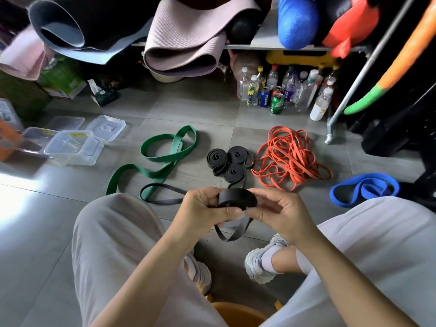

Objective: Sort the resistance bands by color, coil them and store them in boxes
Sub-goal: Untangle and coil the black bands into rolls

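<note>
Grey tiled floor point(200, 107), left hand point(200, 208) and right hand point(280, 208) pinching a part-coiled black band point(237, 197), coil lying left to right, loose tail hanging down

blue can point(264, 97) — "PEPSI" | other labels — unreadable

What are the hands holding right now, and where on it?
A partly coiled black resistance band: the left hand grips the coil's left side, the right hand pinches its right side; its loose tail hangs below.
</note>
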`<state>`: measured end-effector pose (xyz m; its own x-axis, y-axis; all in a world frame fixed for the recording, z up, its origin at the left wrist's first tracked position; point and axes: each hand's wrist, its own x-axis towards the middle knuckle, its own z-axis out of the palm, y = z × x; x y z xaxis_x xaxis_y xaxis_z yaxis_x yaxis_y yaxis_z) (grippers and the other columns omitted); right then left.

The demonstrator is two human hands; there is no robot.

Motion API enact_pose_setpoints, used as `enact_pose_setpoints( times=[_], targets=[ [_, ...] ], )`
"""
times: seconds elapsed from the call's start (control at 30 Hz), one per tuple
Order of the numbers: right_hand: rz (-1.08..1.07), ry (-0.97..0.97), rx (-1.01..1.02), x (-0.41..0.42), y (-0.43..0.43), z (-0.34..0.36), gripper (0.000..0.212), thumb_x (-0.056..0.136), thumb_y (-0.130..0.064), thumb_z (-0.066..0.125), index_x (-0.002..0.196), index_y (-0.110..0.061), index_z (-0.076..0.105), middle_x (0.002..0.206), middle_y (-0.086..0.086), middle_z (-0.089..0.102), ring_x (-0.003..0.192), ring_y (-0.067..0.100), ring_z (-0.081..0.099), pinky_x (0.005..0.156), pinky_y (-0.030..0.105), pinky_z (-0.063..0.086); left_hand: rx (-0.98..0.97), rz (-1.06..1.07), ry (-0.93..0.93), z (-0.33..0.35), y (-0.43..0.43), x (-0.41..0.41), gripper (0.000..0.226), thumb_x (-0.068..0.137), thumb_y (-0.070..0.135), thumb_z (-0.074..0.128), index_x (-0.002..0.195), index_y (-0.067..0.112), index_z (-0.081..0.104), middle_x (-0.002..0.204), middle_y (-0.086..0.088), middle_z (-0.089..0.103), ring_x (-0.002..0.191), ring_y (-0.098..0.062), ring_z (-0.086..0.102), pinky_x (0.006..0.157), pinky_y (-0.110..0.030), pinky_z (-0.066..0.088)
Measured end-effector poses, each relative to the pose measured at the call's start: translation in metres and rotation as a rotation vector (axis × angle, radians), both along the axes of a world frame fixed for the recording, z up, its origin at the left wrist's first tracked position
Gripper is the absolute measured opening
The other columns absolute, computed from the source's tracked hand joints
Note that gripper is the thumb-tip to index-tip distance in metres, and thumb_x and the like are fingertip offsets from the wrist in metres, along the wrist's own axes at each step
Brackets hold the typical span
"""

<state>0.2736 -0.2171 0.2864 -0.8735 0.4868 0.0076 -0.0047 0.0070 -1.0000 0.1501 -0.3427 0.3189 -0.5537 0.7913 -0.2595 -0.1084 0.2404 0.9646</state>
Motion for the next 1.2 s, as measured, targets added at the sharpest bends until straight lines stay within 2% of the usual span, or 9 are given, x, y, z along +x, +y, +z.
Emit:
enact_pose_setpoints(
  times=[0.17, 0.27, 0.33, 0.5, 0.73, 0.87, 0.93, 1.07, 1.2],
  targets=[
    [-0.052, -0.074, 0.126, 0.000, -0.006, -0.009, 0.025, 0.063, -0.037, 0.067, 0.088, -0.040, 0.071, 0.086, -0.010, 0.073, 0.085, 0.011, 0.069, 0.084, 0.026, 0.053, -0.117, -0.013, 0.081, -0.013, -0.003, 0.004, 0.020, 0.072, -0.003, 0.075, 0.084, 0.011, 0.067, 0.058, 0.007, 0.065, 0.047, -0.001, 0.053, 0.047, -0.014, 0.042],
    [-0.014, -0.134, 0.356, 0.000, -0.005, -0.011, 0.027, 0.065, -0.038, 0.061, 0.091, -0.041, 0.067, 0.081, -0.012, 0.066, 0.076, 0.004, 0.063, 0.074, 0.021, 0.052, -0.333, -0.160, 0.540, -0.009, -0.007, 0.001, 0.048, 0.070, 0.024, 0.081, 0.114, 0.025, 0.061, 0.098, 0.013, 0.059, 0.084, -0.004, 0.055, 0.076, -0.019, 0.044],
    [0.026, -0.172, 0.511, -0.001, -0.001, -0.011, 0.028, 0.066, -0.038, 0.056, 0.090, -0.030, 0.069, 0.074, -0.006, 0.062, 0.070, 0.006, 0.058, 0.067, 0.027, 0.050, -0.372, -0.254, 0.769, 0.002, -0.008, -0.001, 0.065, 0.071, 0.036, 0.078, 0.129, 0.032, 0.051, 0.111, 0.015, 0.046, 0.094, -0.006, 0.046, 0.082, -0.020, 0.038],
    [0.079, -0.198, 0.693, -0.008, -0.002, -0.006, 0.026, 0.068, -0.036, 0.050, 0.075, -0.021, 0.070, 0.068, 0.000, 0.058, 0.063, 0.019, 0.056, 0.058, 0.040, 0.048, -0.403, -0.405, 1.071, 0.014, -0.004, -0.001, 0.029, 0.083, 0.030, 0.061, 0.111, 0.028, 0.063, 0.100, 0.008, 0.057, 0.094, -0.015, 0.055, 0.078, -0.027, 0.043],
    [0.039, -0.020, 0.366, -0.001, 0.003, -0.001, 0.029, 0.072, -0.027, 0.071, 0.101, -0.029, 0.068, 0.094, -0.009, 0.067, 0.090, 0.003, 0.064, 0.084, 0.017, 0.049, -0.114, -0.166, 0.733, 0.007, -0.014, -0.007, 0.029, 0.074, 0.021, 0.074, 0.098, 0.037, 0.068, 0.082, 0.011, 0.062, 0.074, -0.008, 0.059, 0.073, -0.027, 0.053],
    [0.006, 0.012, 0.311, -0.004, 0.003, 0.000, 0.031, 0.066, -0.040, 0.073, 0.095, -0.031, 0.070, 0.099, -0.015, 0.060, 0.093, 0.006, 0.063, 0.083, 0.020, 0.052, -0.008, -0.063, 0.570, 0.008, -0.014, -0.004, 0.041, 0.072, 0.006, 0.078, 0.090, 0.042, 0.067, 0.079, 0.010, 0.064, 0.073, -0.005, 0.061, 0.072, -0.018, 0.053],
    [0.016, 0.021, 0.258, -0.005, 0.004, 0.000, 0.029, 0.065, -0.040, 0.074, 0.092, -0.031, 0.070, 0.095, -0.012, 0.064, 0.091, 0.008, 0.063, 0.084, 0.025, 0.052, 0.059, -0.021, 0.460, 0.006, -0.014, -0.003, 0.036, 0.069, 0.010, 0.080, 0.093, 0.034, 0.068, 0.084, -0.003, 0.069, 0.078, -0.017, 0.064, 0.075, -0.022, 0.054],
    [0.046, 0.069, 0.209, -0.006, -0.002, 0.001, 0.034, 0.065, -0.049, 0.077, 0.097, -0.039, 0.071, 0.094, -0.010, 0.072, 0.093, 0.010, 0.067, 0.089, 0.029, 0.051, 0.296, 0.021, -0.103, 0.001, -0.017, -0.002, 0.029, 0.067, 0.015, 0.075, 0.097, 0.016, 0.074, 0.091, -0.012, 0.073, 0.085, -0.026, 0.069, 0.079, -0.036, 0.055],
    [0.019, 0.105, 0.017, -0.005, -0.005, -0.001, 0.033, 0.070, -0.014, 0.075, 0.094, -0.036, 0.073, 0.085, -0.009, 0.074, 0.083, 0.005, 0.067, 0.078, 0.017, 0.050, 0.210, 0.092, -0.326, 0.000, -0.014, 0.005, 0.030, 0.065, -0.001, 0.077, 0.088, 0.019, 0.075, 0.085, -0.006, 0.073, 0.077, -0.016, 0.069, 0.072, -0.027, 0.058]
  ],
)
